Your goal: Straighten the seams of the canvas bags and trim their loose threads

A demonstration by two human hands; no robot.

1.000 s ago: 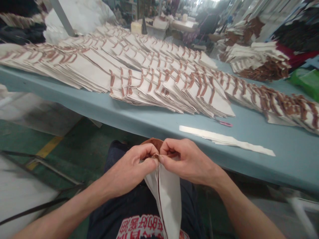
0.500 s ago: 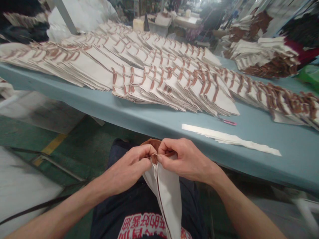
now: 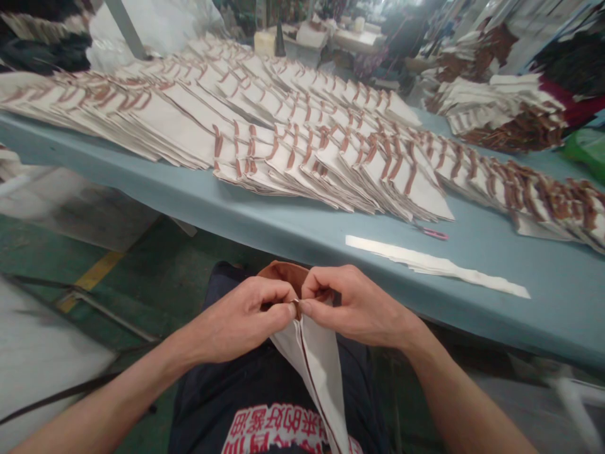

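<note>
A white fabric piece (image 3: pixel 324 366) with a brown top edge and a dark seam hangs over my lap, in front of a dark apron with red and white lettering (image 3: pixel 278 425). My left hand (image 3: pixel 250 315) pinches its brown edge at the seam between thumb and forefinger. Close beside it, my right hand (image 3: pixel 347 306) pinches the same edge, the two thumbs almost meeting. Behind the fingers the brown part (image 3: pixel 283 272) of the piece curves up. What lies right under the fingertips is mostly hidden.
A blue-covered table (image 3: pixel 472 252) crosses in front of me. Rows of overlapping white pieces with brown trim (image 3: pixel 331 157) lie on it. Nearer are white strips (image 3: pixel 425 261) and a small pink-handled tool (image 3: pixel 435 234). Piled fabric (image 3: pixel 510 113) stands at the back right.
My thumbs and fingertips have closed in over the brown edge, covering more of it. The brown part behind shows a little more. The table things have not moved.
</note>
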